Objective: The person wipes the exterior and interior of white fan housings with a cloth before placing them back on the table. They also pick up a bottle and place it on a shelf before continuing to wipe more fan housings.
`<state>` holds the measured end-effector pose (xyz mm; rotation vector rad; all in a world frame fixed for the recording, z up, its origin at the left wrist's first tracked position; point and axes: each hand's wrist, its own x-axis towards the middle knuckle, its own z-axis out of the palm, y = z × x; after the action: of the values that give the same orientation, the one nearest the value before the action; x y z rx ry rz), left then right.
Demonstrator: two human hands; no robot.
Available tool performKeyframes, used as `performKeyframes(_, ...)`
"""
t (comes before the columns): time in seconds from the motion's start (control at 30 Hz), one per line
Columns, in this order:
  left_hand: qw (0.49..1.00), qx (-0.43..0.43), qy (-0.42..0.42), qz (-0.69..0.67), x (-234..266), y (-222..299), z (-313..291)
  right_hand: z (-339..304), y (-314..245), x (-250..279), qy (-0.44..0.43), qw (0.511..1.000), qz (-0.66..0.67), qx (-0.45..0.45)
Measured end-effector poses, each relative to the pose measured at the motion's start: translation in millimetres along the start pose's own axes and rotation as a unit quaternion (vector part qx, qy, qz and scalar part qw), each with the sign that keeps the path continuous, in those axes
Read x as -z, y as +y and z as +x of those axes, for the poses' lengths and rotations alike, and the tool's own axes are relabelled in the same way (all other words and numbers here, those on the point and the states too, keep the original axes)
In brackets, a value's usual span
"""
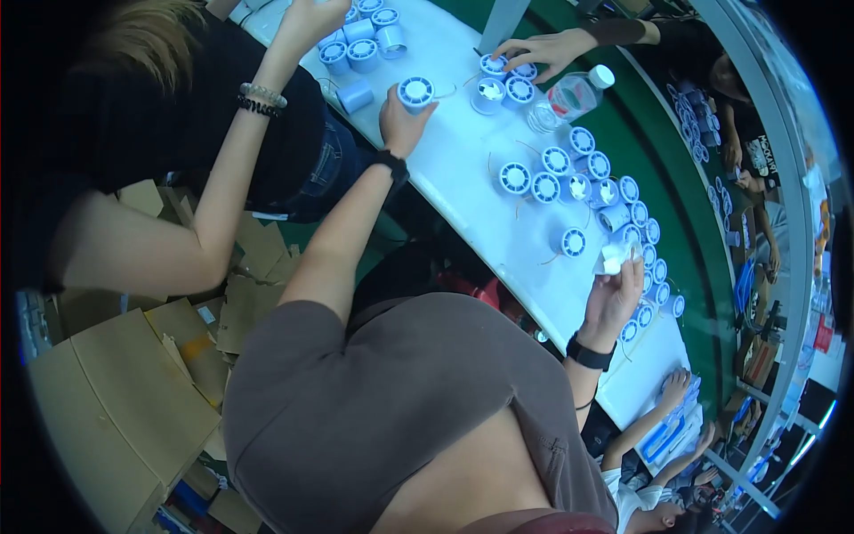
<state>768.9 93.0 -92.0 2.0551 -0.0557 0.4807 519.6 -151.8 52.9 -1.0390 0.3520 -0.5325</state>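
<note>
My left hand (pixel 402 125) is wrapped round a white-blue cylinder (pixel 415 92) with a slotted, wheel-like top, held over the white table. My right hand (pixel 612 307) has its fingers pinched on a thin white piece (pixel 613 259), perhaps paper or film, beside the clustered cylinders. Near it a single cylinder (pixel 573 241) stands upright with a thin wire trailing from it. Several more like it, such as one cylinder (pixel 514 178), stand along the table's far side. Some have white scraps on top, as on another cylinder (pixel 577 188).
A clear bottle (pixel 571 94) with a white cap lies by the far edge. A co-worker's hand (pixel 551 51) touches cylinders across the white table (pixel 480 214); another person's arm (pixel 253 133) reaches in at left. A green belt (pixel 694 240) runs beyond. Cardboard boxes (pixel 116 392) lie lower left.
</note>
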Motion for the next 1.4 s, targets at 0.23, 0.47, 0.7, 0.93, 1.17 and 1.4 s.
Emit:
performKeyframes(0.23,0.981,-0.029,0.022,0.191,4,-34,4,0,0,0,0.035,0.999,-0.002,0.001)
performKeyframes(0.47,0.959,-0.116,-0.250,0.066,15,37,-58,2,0,-15,0.064,0.998,0.015,-0.007)
performKeyframes(0.7,0.898,-0.265,-0.351,0.030,-37,66,-71,2,-4,-29,0.029,0.999,-0.003,-0.014)
performKeyframes(0.93,0.922,-0.145,-0.349,-0.086,-37,65,-83,7,20,-15,0.061,0.990,-0.127,-0.007)
performKeyframes(1.17,0.921,-0.214,-0.323,0.033,5,47,-74,10,28,-19,0.018,0.992,-0.118,-0.033)
performKeyframes(1.4,0.995,-0.027,0.016,0.099,21,-2,0,11,29,-35,0.025,0.995,-0.080,-0.047)
